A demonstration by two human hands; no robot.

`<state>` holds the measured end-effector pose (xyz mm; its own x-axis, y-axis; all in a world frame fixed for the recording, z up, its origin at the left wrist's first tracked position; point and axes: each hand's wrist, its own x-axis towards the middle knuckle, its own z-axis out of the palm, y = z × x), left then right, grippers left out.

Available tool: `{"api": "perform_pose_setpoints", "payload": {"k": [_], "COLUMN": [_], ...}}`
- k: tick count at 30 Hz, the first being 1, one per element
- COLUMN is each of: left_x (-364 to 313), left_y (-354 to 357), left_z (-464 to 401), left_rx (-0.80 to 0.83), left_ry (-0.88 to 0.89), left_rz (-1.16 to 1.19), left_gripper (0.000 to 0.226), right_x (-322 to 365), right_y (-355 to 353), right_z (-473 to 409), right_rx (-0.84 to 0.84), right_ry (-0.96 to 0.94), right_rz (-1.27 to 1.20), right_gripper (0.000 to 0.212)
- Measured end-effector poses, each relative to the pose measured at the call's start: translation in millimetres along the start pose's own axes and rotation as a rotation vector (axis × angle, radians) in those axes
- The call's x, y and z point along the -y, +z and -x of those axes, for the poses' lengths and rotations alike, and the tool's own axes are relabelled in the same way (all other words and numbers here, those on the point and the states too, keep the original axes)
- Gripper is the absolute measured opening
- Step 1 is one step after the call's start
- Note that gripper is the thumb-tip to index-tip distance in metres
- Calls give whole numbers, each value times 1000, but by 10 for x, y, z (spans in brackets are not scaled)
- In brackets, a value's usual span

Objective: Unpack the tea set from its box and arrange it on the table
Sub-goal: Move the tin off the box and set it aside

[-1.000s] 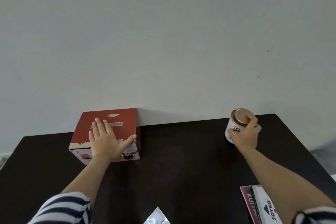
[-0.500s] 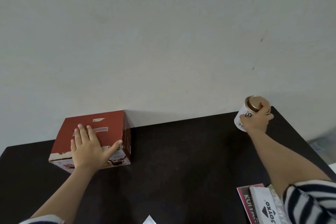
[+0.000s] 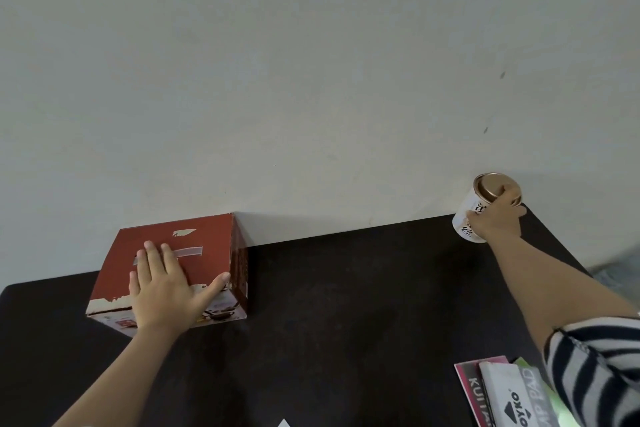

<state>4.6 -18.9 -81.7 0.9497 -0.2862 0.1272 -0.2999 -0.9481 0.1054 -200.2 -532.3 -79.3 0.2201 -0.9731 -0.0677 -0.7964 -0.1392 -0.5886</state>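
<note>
While the left hand [image 3: 166,291] is laid flat and wide open on top of the red box [image 3: 183,267], nothing is actually gripped by it: the fingers are spread and pointed toward the wall, and the thumb is stretched out to the right along the front top edge. The left forearm is angled up from the near edge of the tabletop [image 3: 339,305], with the wrist hanging just past the box's front face.

The box is parked at the far edge of the tabletop, toward the far left corner, with its back pushed up against the wall [image 3: 311,80]. It's shut, a strip of tape can be seen across the lid, and its long axis is run roughly left to right, parallel to the far edge. The printed front panel is faced toward the person.

Over at the far right corner, the right hand [image 3: 495,218] is closed around a white tin with a gold lid [image 3: 485,204]. The fingers are curled over the lid's right side and the palm is pressed on the wall of the tin. The tin is tipped a bit, its top leaned away toward the wall. The right arm is stretched nearly straight, a striped sleeve [image 3: 595,364] bunched above the elbow.

A few packets [image 3: 502,392] are stacked at the near right edge, next to that sleeve.
</note>
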Motion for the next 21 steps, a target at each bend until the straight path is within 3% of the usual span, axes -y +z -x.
{"api": "perform_pose_setpoints", "payload": {"k": [4,7,10,13,18,21], "left_x": [1,-1,-1,9,19,64], "left_y": [-24,-38,-59,-76,-148,-220], "left_z": [2,4,4,3,2,-49], "left_rx": [14,32,50,64,107,184], "left_ry": [-3,-7,-6,-3,-8,-18], "left_rz": [1,9,14,22,58,149], "left_gripper": [130,132,134,135,136,125], "right_x": [-14,34,94,160,455,781], "right_y": [-20,47,246,587,1083,1227], "right_z": [29,216,679,1373,2568,3099], "right_rx": [40,-64,-145,-5,307,421], "right_ry": [-3,5,-120,-340,-676,-838], "right_rz": [93,144,152,180,-9,-119], "right_gripper": [92,96,95,88,67,61]}}
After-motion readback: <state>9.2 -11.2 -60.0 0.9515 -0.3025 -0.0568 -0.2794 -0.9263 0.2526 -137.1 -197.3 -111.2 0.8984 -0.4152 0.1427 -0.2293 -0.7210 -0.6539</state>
